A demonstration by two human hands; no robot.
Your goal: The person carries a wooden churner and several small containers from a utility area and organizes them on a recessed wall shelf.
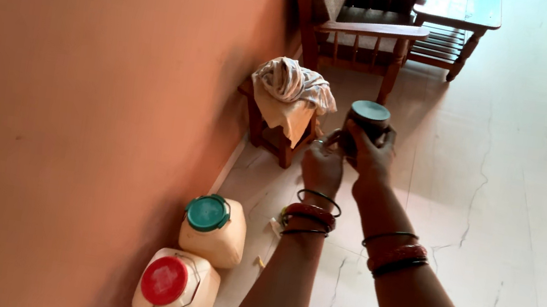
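Dark round cup with teal top is being gripped by both the left hand and right hand, fingers closed around it; steadying it upright seems wise.

Jar body mostly hidden by right hand; chair and table cut off at top edge.

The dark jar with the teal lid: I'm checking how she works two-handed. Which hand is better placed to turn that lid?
Probably the right hand: its fingers reach up the dark jar toward the teal lid. The left hand grips lower on the jar's side, better suited to steadying it.
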